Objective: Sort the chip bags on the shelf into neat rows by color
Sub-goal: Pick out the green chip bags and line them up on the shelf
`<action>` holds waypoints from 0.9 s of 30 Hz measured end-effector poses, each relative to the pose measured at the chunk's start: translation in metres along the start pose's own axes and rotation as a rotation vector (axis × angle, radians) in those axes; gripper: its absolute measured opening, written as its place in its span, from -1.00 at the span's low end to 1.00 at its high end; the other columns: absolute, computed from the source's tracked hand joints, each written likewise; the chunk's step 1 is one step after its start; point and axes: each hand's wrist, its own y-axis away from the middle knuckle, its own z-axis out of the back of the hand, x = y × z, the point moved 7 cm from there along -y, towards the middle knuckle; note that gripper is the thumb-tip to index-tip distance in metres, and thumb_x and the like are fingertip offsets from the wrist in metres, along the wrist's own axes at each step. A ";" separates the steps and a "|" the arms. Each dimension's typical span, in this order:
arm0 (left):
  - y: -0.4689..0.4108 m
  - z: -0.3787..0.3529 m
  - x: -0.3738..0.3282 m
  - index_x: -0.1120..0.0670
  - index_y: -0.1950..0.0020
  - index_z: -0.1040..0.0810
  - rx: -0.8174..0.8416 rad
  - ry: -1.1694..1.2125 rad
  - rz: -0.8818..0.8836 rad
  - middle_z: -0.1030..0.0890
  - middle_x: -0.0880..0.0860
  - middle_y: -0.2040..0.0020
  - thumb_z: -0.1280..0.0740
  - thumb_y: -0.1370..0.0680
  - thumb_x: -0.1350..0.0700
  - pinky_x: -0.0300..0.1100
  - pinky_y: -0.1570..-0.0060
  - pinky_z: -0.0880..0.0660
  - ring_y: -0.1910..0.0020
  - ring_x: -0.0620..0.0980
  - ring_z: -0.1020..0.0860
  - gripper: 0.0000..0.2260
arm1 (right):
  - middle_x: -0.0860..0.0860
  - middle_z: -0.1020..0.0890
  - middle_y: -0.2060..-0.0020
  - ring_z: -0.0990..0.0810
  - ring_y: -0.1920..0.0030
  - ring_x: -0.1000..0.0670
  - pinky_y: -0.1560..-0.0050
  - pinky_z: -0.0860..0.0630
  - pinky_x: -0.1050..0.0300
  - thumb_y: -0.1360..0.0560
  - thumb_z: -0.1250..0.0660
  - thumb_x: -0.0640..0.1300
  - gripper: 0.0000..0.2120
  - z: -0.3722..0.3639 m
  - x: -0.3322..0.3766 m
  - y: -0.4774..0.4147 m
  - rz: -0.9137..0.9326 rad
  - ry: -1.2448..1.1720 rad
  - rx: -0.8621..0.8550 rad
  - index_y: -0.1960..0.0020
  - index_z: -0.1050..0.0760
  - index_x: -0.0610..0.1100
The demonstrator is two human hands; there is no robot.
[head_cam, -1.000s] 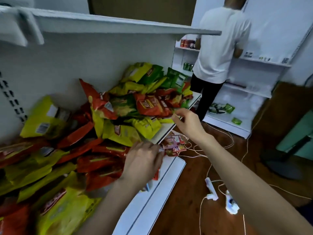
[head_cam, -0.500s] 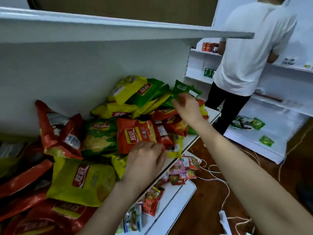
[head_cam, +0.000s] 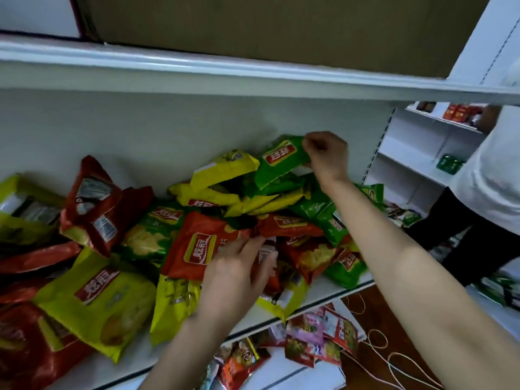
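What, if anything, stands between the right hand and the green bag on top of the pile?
Nothing visible. The right hand pinches the green bag by its upper edge; the bag lies atop the other bags, with nothing over it.

Bystander (head_cam: 489, 187), white cords (head_cam: 378, 332), cardboard box (head_cam: 253, 26)

Jumbled chip bags (head_cam: 157, 237) are seen heaped on the white shelf (head_cam: 329, 291): a red bag (head_cam: 202, 246) mid-pile, a yellow bag (head_cam: 95, 302) front left, a green bag (head_cam: 346, 266) at the right edge.
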 end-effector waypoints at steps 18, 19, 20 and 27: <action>0.030 -0.009 0.030 0.04 -0.27 -0.37 -0.291 1.025 0.805 -0.59 -0.06 -0.04 -0.45 -0.41 0.26 -0.14 0.03 -0.60 -0.02 -0.08 -0.60 -0.51 | -0.05 -0.62 0.02 -0.61 0.03 0.04 -0.01 -0.56 0.17 -0.51 -0.31 -0.17 -0.88 0.037 -0.024 0.094 -0.096 0.002 0.340 -0.04 -0.54 -0.12; 0.031 -0.004 0.030 0.03 -0.25 -0.37 -0.301 1.002 0.793 -0.59 -0.10 -0.01 -0.45 -0.41 0.26 -0.22 0.10 -0.60 0.02 -0.14 -0.60 -0.52 | -0.06 -0.61 0.00 -0.59 0.01 0.03 -0.02 -0.51 0.20 -0.52 -0.29 -0.15 -0.83 0.034 -0.024 0.076 -0.030 0.118 0.285 -0.08 -0.54 -0.17; 0.032 0.001 0.031 0.02 -0.23 -0.38 -0.308 0.977 0.782 -0.59 -0.11 0.01 -0.45 -0.41 0.26 -0.24 0.12 -0.59 0.03 -0.16 -0.60 -0.54 | -0.05 -0.60 -0.01 -0.56 -0.01 0.04 0.01 -0.43 0.27 -0.54 -0.27 -0.12 -0.79 0.027 -0.023 0.059 0.034 0.235 0.259 -0.10 -0.54 -0.20; 0.032 0.016 0.033 -0.05 -0.44 -0.26 -0.371 0.916 0.816 -0.54 -0.07 -0.15 -0.42 -0.43 0.29 -0.01 0.01 -0.58 -0.11 0.01 -0.57 -0.35 | -0.10 -0.54 0.17 -0.57 0.05 -0.15 0.11 -0.46 0.06 -0.45 -0.21 0.30 -0.46 -0.044 -0.060 -0.008 -0.013 0.774 0.537 -0.01 -0.48 -0.19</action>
